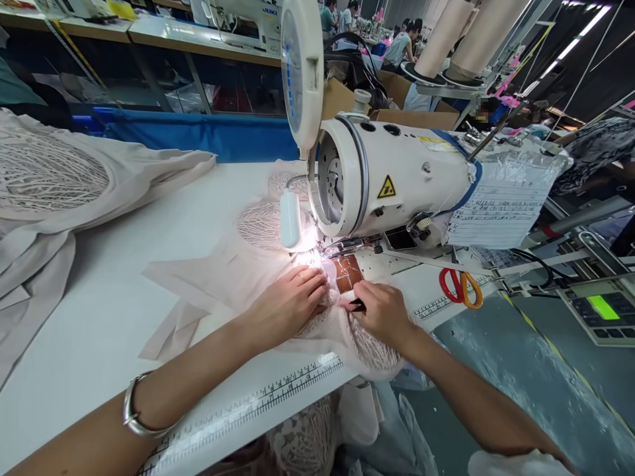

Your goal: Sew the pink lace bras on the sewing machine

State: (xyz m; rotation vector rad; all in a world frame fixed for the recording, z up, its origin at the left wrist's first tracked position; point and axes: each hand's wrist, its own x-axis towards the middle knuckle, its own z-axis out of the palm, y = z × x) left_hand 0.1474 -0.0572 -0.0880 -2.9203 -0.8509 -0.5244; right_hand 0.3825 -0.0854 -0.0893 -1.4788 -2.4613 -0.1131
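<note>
A white sewing machine stands on the white table, its lamp lighting the needle area. Pale pink lace fabric lies under the needle and runs toward me over the table edge. My left hand rests on the fabric just left of the needle, fingers together and pressed flat on the cloth. My right hand sits right of it, fingers curled round a small dark tool at the fabric's edge. A silver bangle circles my left wrist.
Orange-and-red scissors lie on the machine bed to the right. A heap of beige fabric covers the table's far left. A control panel sits at right. A paper sheet hangs on the machine. Other people work in the background.
</note>
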